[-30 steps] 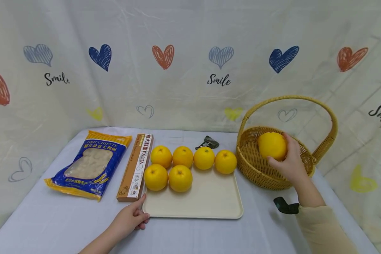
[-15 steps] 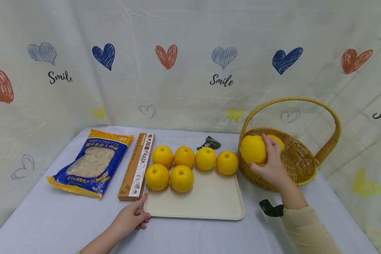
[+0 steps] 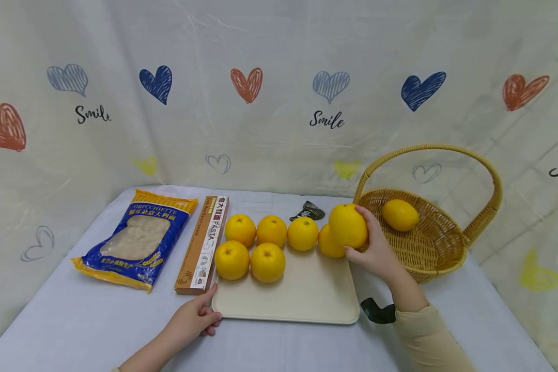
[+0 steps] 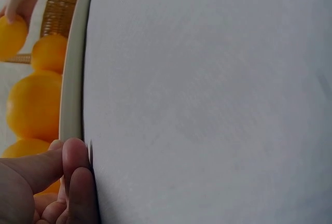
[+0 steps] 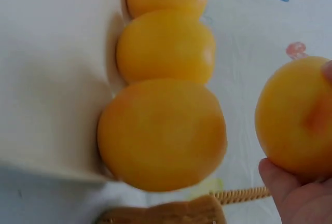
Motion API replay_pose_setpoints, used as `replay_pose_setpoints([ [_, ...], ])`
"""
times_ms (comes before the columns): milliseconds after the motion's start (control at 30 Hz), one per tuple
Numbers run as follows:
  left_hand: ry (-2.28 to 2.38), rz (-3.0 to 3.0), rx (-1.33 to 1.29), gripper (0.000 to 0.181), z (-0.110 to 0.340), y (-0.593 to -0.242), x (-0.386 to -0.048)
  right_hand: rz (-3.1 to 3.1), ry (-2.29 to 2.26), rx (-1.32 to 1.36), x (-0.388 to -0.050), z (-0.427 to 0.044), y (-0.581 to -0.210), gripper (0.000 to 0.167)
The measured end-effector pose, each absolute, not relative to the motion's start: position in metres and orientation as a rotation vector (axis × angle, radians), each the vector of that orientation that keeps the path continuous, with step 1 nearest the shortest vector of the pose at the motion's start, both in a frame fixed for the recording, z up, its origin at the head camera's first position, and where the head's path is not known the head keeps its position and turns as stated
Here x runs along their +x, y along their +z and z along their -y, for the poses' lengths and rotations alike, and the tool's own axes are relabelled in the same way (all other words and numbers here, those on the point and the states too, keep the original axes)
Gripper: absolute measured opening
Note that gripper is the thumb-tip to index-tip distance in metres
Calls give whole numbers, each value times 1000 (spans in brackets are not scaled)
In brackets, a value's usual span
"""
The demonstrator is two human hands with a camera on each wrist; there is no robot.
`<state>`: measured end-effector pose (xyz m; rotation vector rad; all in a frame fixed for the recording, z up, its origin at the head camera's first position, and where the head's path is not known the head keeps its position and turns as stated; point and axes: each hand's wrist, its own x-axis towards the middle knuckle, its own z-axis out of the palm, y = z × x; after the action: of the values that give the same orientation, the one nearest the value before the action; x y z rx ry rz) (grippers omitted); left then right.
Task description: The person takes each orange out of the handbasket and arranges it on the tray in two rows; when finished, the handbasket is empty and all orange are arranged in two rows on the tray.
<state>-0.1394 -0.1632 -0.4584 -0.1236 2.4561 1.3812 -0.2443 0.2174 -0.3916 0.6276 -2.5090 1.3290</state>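
My right hand (image 3: 376, 250) grips an orange (image 3: 348, 226) in the air over the back right of the cream tray (image 3: 307, 299). That orange partly covers another orange (image 3: 330, 242) on the tray. Two rows of oranges fill the tray's back and left, among them a front one (image 3: 267, 262). In the right wrist view, fingers hold the orange (image 5: 298, 120) beside the back row. My left hand (image 3: 190, 320) pinches the tray's near left corner; in the left wrist view, its thumb and fingers close on the rim (image 4: 75, 89).
Right of the tray stands a wicker basket (image 3: 423, 253) with a tall handle, holding a lemon (image 3: 400, 215). Left of it lie a pasta box (image 3: 202, 243) and a blue-yellow orecchiette bag (image 3: 137, 237). A small dark packet (image 3: 309, 211) lies behind the tray.
My right hand has carried the orange left, out of the basket and over the tray's right side. The lemon in the basket has come into view. My left hand stays at the tray corner.
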Motion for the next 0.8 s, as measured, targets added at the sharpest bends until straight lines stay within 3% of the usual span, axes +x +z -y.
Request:
replay_pose_setpoints([
  [533, 1409, -2443, -104, 71, 165, -461, -140, 2428, 1528, 655, -244, -186, -403, 77],
  [800, 1398, -2453, -106, 72, 165, -463, -140, 2457, 1581, 617, -240, -171, -412, 61],
])
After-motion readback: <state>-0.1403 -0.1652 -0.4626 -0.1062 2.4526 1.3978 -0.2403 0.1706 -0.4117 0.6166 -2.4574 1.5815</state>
